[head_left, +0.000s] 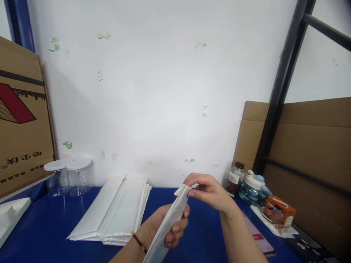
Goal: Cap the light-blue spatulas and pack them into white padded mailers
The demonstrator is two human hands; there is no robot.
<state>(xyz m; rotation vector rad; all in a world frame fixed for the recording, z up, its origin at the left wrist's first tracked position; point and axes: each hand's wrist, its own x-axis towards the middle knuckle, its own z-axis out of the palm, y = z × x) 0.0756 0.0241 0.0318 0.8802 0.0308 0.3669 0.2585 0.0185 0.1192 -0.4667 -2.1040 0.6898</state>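
Observation:
My left hand (pixel 175 228) is wrapped round a long, narrow white folded bag (pixel 166 233), which slants up from the bottom edge. At the bag's upper end my right hand (pixel 210 191) pinches a corner between thumb and fingers, and a small flap sticks out there. A thin orange-red bit shows by the right fingertips, too small to name. Left of my hands lies a stack of flat white bags (pixel 123 212), some with a clear, shiny face.
Two clear jars with white lids (pixel 79 179) stand at the back left, near a cardboard box (pixel 24 138). To the right are a brown-capped bottle (pixel 235 179), a teal water bottle (pixel 252 188), an orange box (pixel 279 212) and a phone (pixel 260 237). A white wall rises behind.

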